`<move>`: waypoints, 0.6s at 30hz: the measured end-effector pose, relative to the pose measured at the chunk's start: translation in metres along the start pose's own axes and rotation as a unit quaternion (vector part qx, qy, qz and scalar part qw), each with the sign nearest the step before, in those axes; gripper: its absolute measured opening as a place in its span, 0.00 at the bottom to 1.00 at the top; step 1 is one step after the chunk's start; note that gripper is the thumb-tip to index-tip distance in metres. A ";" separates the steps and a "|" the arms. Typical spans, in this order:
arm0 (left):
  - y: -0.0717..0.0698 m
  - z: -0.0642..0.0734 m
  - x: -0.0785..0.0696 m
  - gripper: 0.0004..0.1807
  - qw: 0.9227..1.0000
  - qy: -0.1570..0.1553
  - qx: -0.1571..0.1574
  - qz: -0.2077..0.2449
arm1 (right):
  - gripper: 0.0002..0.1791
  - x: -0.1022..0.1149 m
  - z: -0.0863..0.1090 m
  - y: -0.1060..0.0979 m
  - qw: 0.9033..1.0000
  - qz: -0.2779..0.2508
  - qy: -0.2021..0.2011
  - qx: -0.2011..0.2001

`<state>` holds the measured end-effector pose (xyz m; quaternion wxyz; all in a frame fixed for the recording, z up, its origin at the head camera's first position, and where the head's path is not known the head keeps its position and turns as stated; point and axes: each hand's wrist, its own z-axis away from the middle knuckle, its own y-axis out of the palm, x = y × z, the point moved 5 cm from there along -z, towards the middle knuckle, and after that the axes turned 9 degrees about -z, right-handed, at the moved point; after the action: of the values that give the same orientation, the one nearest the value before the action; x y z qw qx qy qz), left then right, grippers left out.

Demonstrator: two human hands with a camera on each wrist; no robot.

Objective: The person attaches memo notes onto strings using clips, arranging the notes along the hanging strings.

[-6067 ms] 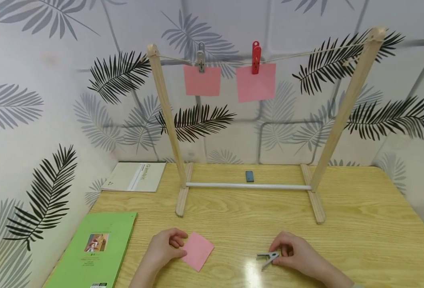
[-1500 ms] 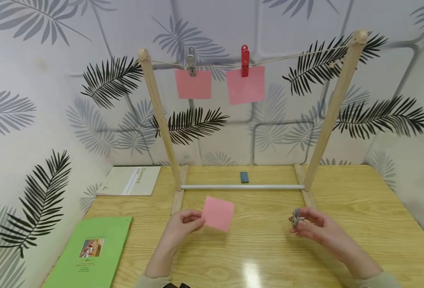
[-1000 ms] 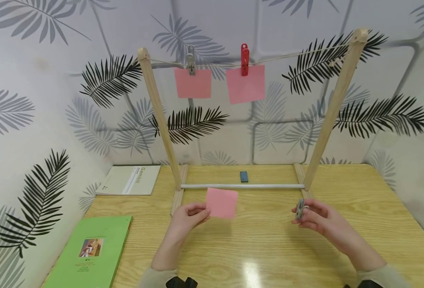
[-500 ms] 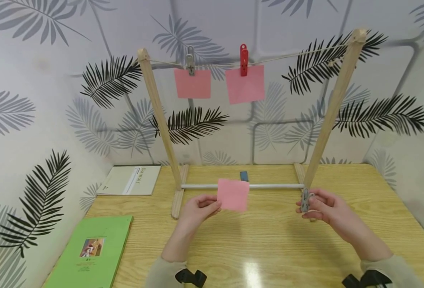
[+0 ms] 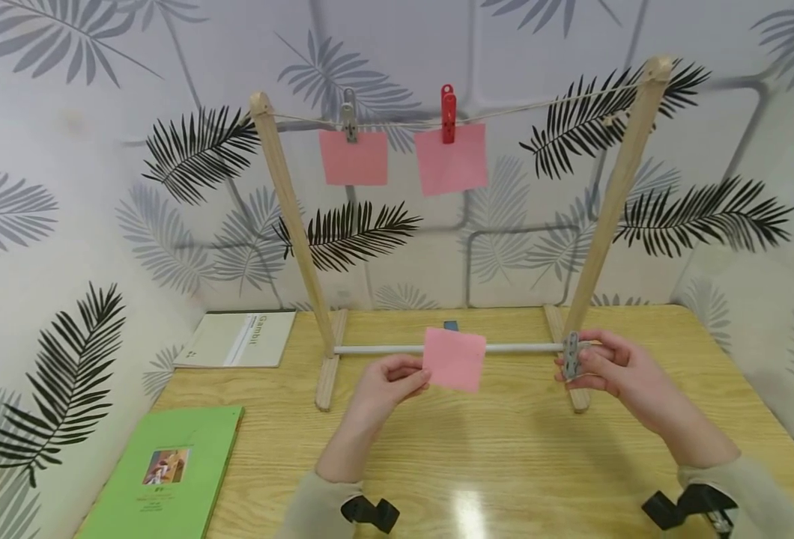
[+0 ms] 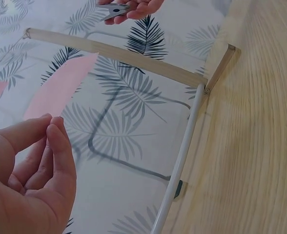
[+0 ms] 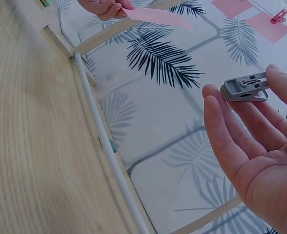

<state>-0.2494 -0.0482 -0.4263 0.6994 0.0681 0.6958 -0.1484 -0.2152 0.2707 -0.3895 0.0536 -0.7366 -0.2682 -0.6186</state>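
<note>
My left hand (image 5: 392,383) pinches the lower left corner of a square pink sticky note (image 5: 454,359), held up above the table. A grey clothespin (image 5: 571,355) is held by my right hand (image 5: 616,373), in front of the foot of the frame's right post. In the right wrist view the clothespin (image 7: 245,87) lies between thumb and fingers. Overhead, a string (image 5: 525,111) runs between two wooden posts. A grey clothespin (image 5: 349,118) holds one pink note (image 5: 354,161) on it, and a red clothespin (image 5: 448,116) holds another pink note (image 5: 452,163).
The wooden frame's right post (image 5: 606,217) and left post (image 5: 289,217) are joined low down by a white rod (image 5: 383,349). A small blue block (image 5: 451,326) lies behind the rod. At left are a green book (image 5: 168,471) and a pale notebook (image 5: 238,339).
Both hands have risen from the table toward the frame, the left one moving right with the sticky note it picked up. The clothespin in my right hand has turned upright.
</note>
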 end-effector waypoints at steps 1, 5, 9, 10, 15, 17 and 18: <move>0.001 -0.001 -0.001 0.15 1.000 0.002 0.000 0.000 | 0.16 0.002 -0.001 0.000 1.000 0.001 -0.002 -0.001; 0.008 -0.003 -0.005 0.14 1.000 0.011 0.003 -0.001 | 0.16 0.010 -0.004 0.000 1.000 0.002 -0.007 -0.002; 0.014 -0.004 -0.010 0.13 1.000 0.013 0.008 -0.001 | 0.15 0.018 -0.007 0.000 1.000 0.014 -0.009 -0.006; 0.015 -0.004 -0.011 0.13 1.000 0.011 0.008 -0.002 | 0.15 0.020 -0.008 0.001 1.000 0.015 -0.010 -0.007; 0.019 -0.008 -0.018 0.13 1.000 0.006 0.005 -0.007 | 0.16 0.029 -0.011 0.002 0.999 0.026 -0.023 -0.012; 0.020 -0.009 -0.021 0.13 1.000 0.007 0.004 -0.008 | 0.16 0.033 -0.013 0.002 0.999 0.033 -0.025 -0.015; 0.021 -0.010 -0.022 0.13 1.000 0.008 0.005 -0.010 | 0.16 0.035 -0.014 0.002 0.999 0.037 -0.027 -0.016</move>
<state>-0.2524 -0.0227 -0.4069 0.6920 0.0658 0.7014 -0.1577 -0.2235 0.2750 -0.3529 0.0572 -0.7630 -0.2324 -0.6004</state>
